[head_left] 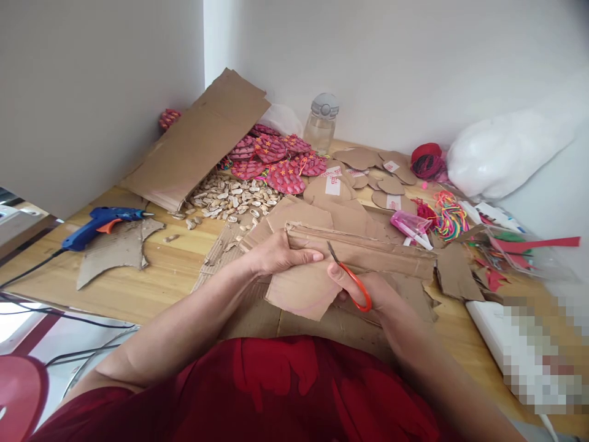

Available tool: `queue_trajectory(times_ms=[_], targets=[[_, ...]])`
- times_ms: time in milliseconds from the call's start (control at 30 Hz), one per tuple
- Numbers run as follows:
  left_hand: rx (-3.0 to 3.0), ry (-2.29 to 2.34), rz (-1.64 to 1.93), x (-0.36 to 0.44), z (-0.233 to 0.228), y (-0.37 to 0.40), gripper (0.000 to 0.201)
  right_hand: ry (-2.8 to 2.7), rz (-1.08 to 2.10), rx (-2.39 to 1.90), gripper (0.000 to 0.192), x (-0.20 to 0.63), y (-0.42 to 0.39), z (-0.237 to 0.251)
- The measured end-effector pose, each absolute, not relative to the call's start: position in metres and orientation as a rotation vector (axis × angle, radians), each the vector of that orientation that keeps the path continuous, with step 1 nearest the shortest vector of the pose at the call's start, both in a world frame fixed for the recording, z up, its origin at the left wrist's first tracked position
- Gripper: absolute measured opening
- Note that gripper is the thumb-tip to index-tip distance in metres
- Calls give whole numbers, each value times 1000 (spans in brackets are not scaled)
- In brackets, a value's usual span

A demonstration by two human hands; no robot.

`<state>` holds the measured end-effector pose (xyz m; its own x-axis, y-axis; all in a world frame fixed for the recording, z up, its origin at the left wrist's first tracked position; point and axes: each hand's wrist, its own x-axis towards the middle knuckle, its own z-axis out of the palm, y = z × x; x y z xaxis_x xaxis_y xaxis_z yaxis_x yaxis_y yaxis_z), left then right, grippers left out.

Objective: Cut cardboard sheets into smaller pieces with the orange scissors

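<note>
A piece of brown cardboard point(299, 288) with a faint pink curved line drawn on it is held in front of me. My left hand point(280, 253) grips its upper left edge, thumb lying across the top and fingers hidden behind. My right hand point(359, 285) is closed around the orange handle of a pair of scissors point(363, 293). The dark blades point up and left, close to the cardboard's right side. I cannot tell whether the blades are on the cardboard. Behind both hands lies a long folded cardboard strip point(391, 258).
A blue glue gun point(103, 224) rests on a scrap at left. Peanut shells point(230, 199), pink decorated pieces point(280, 162), a bottle point(321, 123) and cut cardboard shapes point(331, 190) lie farther back. At right are colourful cords point(450, 215), a white bag point(492, 153) and a white box point(490, 337).
</note>
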<state>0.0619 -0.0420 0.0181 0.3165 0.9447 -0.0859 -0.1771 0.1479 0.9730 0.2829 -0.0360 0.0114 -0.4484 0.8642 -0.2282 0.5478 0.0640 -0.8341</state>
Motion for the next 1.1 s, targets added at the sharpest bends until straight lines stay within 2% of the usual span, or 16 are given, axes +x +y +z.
queue_trajectory(times_ms=[133,267,400,467,600,667,833,967,1100], targets=[[1136,871,978,59,19,-39,38,-2063,1364,-1564,69,279,-38,24],[1181,915,959,50,20,-32,46,-2089,1338,-1687,66,276,-36,37],[1374,1083,1037,36,26,-27,43,-2099,1425,-1670,61,277,-37,32],[1551,1117,964,32,29,-26,41,-2099,1469,-1624,57,276,-39,28],[1734,1111,808,29,31,-26,53,-1992,1558,-1646,52,271,-42,27],[1733,1092,798,28,31,-26,53,-1920,1597,-1685,51,268,-43,28],[1720,1055,831,29,30,-26,47,-2026,1603,-1616,64,272,-42,28],[1515,1138,1054,24,27,-21,46,-2159,1811,-1115,73,282,-39,25],[929,1152,1580,18,21,-9,45,-2000,1905,-867,64,284,-36,24]])
